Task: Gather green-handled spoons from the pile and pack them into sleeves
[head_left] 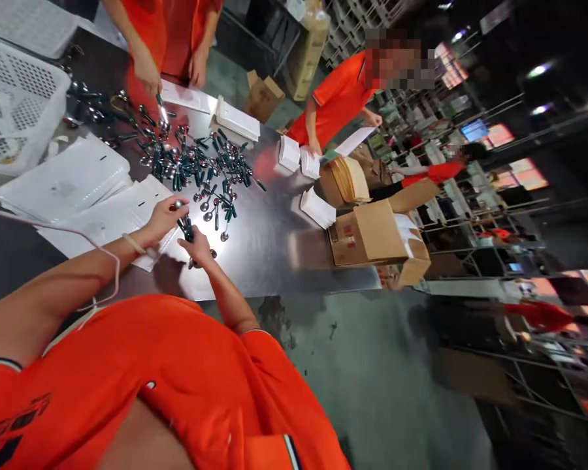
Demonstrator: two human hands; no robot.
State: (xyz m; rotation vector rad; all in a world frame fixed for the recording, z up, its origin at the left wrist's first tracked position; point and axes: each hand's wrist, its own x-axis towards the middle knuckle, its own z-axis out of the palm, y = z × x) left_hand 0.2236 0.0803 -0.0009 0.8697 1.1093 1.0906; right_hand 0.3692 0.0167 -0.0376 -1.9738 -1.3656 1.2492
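Both my hands are close together at the near edge of a steel table (269,241). My left hand (164,219) is closed around the metal ends of a small bunch of spoons (185,227) with dark handles. My right hand (196,247) grips the same bunch lower down, by the handles; a round metal spoon end shows beneath it. How many spoons I hold is hard to make out. Just beyond my hands lies a loose pile of metal spoons (196,160) with dark green handles. White printed sheets or bags (102,215) lie under and beside my left forearm.
A white perforated basket (53,85) stands at the left. Across the table, a co-worker's hand (147,68) holds a spoon over the pile. Another person (340,98) handles paper near white box stacks (318,207) and an open carton (367,235). A pale cable (98,245) crosses my left forearm.
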